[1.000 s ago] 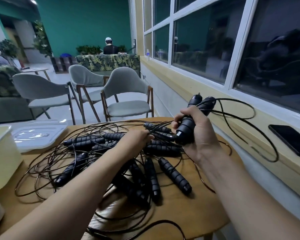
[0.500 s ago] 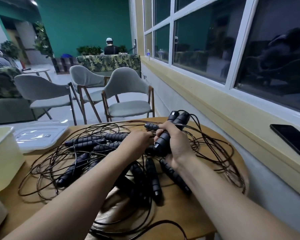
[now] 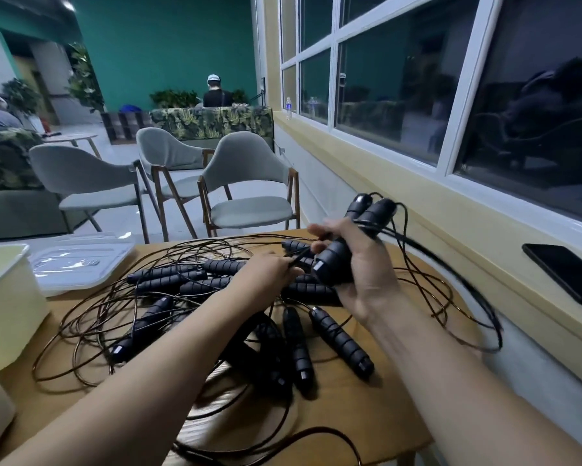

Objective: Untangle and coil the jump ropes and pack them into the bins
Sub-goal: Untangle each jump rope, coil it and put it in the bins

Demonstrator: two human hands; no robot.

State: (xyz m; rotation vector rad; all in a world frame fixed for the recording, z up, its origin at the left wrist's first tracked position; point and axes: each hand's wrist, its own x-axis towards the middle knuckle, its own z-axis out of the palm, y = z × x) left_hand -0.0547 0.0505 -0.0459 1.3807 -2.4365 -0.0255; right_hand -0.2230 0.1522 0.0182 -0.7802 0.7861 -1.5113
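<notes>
Head view, tangled black jump ropes (image 3: 298, 348), ribbed handles (image 3: 341, 343), possibly knotted

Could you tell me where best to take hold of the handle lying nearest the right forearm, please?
Take the handle round its ribbed middle, from above on its right: it lies flat on the table, and another handle crowds its left.

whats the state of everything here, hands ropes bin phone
right hand, gripping two handles, raised off the table
left hand, pinching a cord
jump ropes, tangled heap on the table, not coiled
bin, upright; open or not, unclear
clear lid, lying flat beside the bin
phone, screen dark, flat on the sill
</notes>
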